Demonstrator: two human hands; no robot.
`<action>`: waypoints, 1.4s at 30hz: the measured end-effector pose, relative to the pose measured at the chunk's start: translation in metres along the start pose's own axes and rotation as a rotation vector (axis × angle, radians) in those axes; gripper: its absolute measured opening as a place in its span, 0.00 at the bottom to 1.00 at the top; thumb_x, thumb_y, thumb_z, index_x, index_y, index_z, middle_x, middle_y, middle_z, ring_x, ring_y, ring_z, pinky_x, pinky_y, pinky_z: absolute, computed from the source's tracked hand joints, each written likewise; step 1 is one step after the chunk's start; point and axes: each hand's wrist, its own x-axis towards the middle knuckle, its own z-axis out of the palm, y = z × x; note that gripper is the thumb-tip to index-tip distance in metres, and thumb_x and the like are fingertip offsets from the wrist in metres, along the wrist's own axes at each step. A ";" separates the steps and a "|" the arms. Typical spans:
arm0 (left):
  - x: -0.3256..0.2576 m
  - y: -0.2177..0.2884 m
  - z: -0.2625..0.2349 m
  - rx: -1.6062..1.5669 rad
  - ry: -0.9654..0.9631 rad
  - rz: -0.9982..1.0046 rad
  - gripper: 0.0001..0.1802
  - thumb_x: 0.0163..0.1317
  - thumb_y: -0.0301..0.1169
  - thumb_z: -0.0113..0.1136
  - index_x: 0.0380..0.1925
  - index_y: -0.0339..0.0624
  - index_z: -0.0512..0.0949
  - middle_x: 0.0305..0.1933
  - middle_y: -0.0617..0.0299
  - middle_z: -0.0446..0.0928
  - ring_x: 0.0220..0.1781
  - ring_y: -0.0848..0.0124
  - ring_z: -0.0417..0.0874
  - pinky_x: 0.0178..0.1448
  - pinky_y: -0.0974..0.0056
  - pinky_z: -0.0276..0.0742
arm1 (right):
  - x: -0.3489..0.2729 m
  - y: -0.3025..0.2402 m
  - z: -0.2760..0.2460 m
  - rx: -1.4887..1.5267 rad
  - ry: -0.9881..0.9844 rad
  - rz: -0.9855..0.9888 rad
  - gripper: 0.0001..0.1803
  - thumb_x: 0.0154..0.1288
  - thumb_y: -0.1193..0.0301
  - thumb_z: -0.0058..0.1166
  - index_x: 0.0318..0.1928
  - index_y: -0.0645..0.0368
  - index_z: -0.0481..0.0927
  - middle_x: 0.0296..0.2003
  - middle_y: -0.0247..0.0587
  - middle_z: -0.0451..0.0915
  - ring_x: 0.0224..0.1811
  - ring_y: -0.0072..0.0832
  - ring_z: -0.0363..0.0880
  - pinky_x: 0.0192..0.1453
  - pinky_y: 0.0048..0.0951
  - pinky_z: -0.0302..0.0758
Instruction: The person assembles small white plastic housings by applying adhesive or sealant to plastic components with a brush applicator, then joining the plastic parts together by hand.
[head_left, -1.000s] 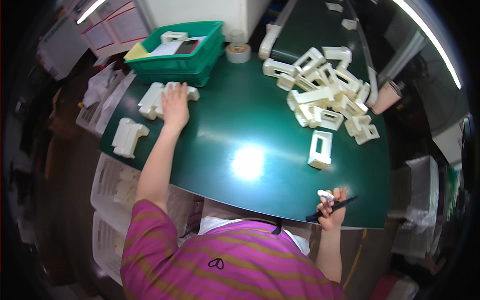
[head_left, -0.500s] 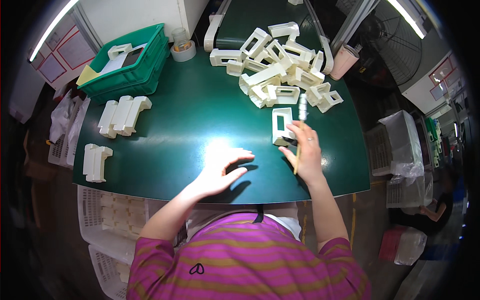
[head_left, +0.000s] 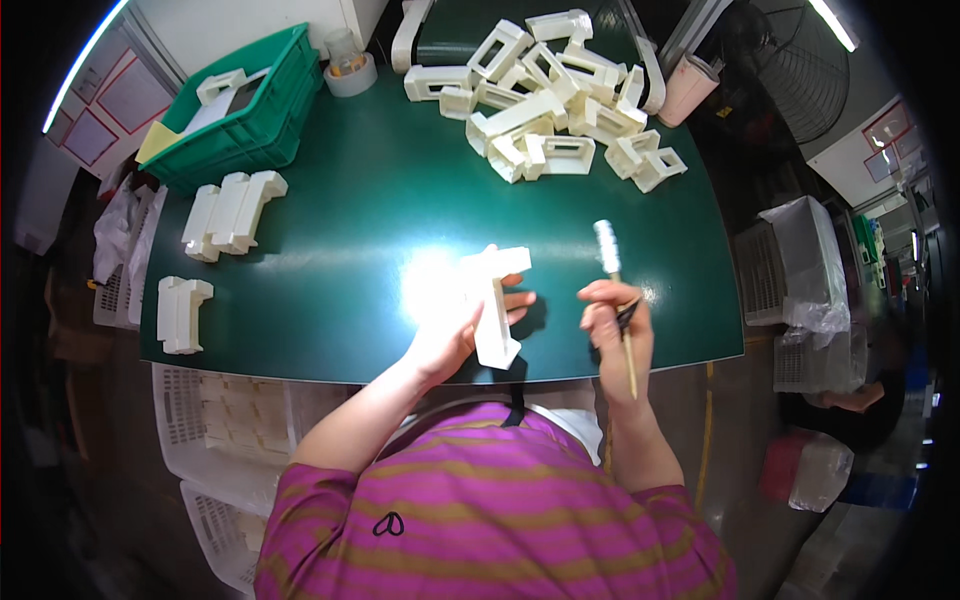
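My left hand (head_left: 447, 328) is closed around a white plastic housing (head_left: 493, 328), a boxy frame tilted on edge above the table's near side. Glare washes out part of that hand and the housing's upper end. To its right, my right hand (head_left: 622, 345) grips a thin wooden stick (head_left: 614, 268) with a white wrapped tip pointing away from me. A small black piece (head_left: 628, 313) shows between the same fingers; its kind is unclear. The stick's tip is apart from the housing. Farther off lies a heap of similar white housings (head_left: 520, 118).
Several housings (head_left: 232, 215) lie in a row at the left, with more (head_left: 183, 315) nearer me. A green crate (head_left: 225, 135) and a tape roll (head_left: 350, 78) stand at the back left. The green table (head_left: 350, 220) has a pink container (head_left: 690, 92) at its far right. White baskets (head_left: 180, 420) sit below.
A housing has left the spot beside the heap and is now in my left hand, which was empty. My right hand has drawn back toward me with the stick.
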 end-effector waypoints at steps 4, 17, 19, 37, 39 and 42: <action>0.006 -0.010 0.001 -0.323 0.017 -0.175 0.33 0.65 0.47 0.42 0.64 0.40 0.50 0.64 0.50 0.58 0.64 0.57 0.63 0.64 0.52 0.64 | -0.001 0.017 -0.016 0.005 0.180 -0.088 0.05 0.68 0.73 0.42 0.40 0.61 0.69 0.39 0.40 0.73 0.29 0.15 0.68 0.33 0.16 0.65; 0.005 -0.020 0.000 -0.540 0.017 -0.251 0.32 0.65 0.49 0.40 0.62 0.40 0.53 0.63 0.51 0.60 0.63 0.58 0.65 0.62 0.52 0.68 | -0.007 0.023 -0.018 -0.418 0.064 -0.012 0.15 0.65 0.72 0.48 0.51 0.62 0.71 0.30 0.32 0.72 0.25 0.14 0.65 0.31 0.16 0.65; 0.005 -0.021 0.003 -0.514 0.007 -0.263 0.32 0.66 0.49 0.40 0.62 0.40 0.53 0.63 0.51 0.61 0.62 0.58 0.66 0.61 0.53 0.69 | -0.007 0.015 -0.015 -0.517 0.007 -0.064 0.19 0.63 0.74 0.50 0.55 0.62 0.69 0.36 0.39 0.74 0.31 0.21 0.71 0.35 0.21 0.68; -0.002 -0.036 0.023 -0.202 0.065 -0.334 0.31 0.61 0.45 0.52 0.59 0.40 0.57 0.59 0.53 0.64 0.60 0.60 0.69 0.59 0.54 0.71 | -0.023 0.005 -0.005 -1.043 -0.030 -0.242 0.26 0.45 0.81 0.50 0.48 0.46 0.79 0.30 0.37 0.74 0.29 0.33 0.75 0.29 0.30 0.71; -0.002 -0.035 0.024 -0.197 0.071 -0.336 0.31 0.61 0.45 0.52 0.58 0.40 0.58 0.59 0.53 0.64 0.59 0.60 0.69 0.59 0.54 0.71 | -0.023 0.005 -0.005 -1.037 -0.031 -0.231 0.26 0.46 0.81 0.50 0.48 0.47 0.79 0.29 0.37 0.74 0.29 0.33 0.75 0.29 0.30 0.71; -0.002 -0.035 0.025 -0.185 0.067 -0.340 0.31 0.61 0.46 0.52 0.58 0.40 0.58 0.59 0.53 0.64 0.59 0.60 0.69 0.59 0.54 0.71 | -0.022 0.003 -0.007 -1.007 -0.036 -0.208 0.25 0.47 0.81 0.51 0.48 0.47 0.79 0.29 0.36 0.74 0.29 0.33 0.75 0.29 0.30 0.71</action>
